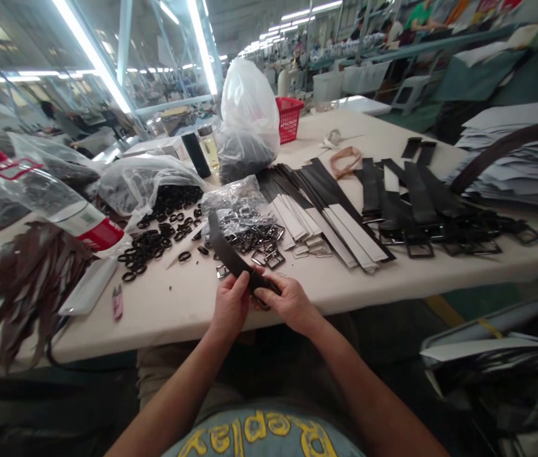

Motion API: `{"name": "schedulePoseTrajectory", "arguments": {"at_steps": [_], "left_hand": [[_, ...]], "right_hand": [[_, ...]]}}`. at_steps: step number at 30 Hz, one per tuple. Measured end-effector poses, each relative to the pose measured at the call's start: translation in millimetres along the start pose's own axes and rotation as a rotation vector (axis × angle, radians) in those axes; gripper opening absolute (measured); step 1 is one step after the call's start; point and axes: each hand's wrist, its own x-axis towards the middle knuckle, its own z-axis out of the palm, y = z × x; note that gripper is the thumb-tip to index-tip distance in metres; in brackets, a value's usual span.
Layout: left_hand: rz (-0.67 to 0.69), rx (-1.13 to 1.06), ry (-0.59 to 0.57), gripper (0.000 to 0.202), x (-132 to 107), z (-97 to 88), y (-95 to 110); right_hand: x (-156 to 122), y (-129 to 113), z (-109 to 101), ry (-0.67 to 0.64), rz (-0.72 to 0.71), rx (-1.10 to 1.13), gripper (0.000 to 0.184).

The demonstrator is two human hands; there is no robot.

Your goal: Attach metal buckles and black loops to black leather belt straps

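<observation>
- At the counter (392, 279) edge, the left hand (229, 308) and right hand (291, 303) pinch a dark belt strap (223, 249), apparently fitting hardware onto its end.
- Threading calls for a steady strap end; loose buckles (265, 242) lie near.

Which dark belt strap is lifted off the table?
The dark belt strap held by the left hand and right hand; the other straps lie flat in rows.

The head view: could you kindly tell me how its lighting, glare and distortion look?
In the head view, the ceiling light strips blow out to white and put a sheen on the clear plastic bag; the wide lens bows the table edge; the left hand, right hand and the dark strap they grip are evenly lit and fairly sharp, the far hall soft.
</observation>
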Motion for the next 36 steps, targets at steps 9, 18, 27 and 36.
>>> {"name": "schedulePoseTrajectory", "arguments": {"at_steps": [9,18,27,36], "left_hand": [[-0.022,0.132,0.01,0.037,-2,-5.6,-8],[0.104,0.124,0.046,0.062,-7,-10.2,-13],[0.071,-0.014,-0.134,0.053,5,-9.6,-8],[0.035,0.066,-0.159,0.047,1,-9.3,-4]], "right_hand": [[-8,1,4,0.093,-0.025,-0.017,0.03],[-11,-4,7,0.058,-0.076,-0.163,0.024],[4,-87,-101,0.34,-0.18,-0.365,0.032],[8,-114,-234,0.832,0.186,-0.792,0.026]]}}
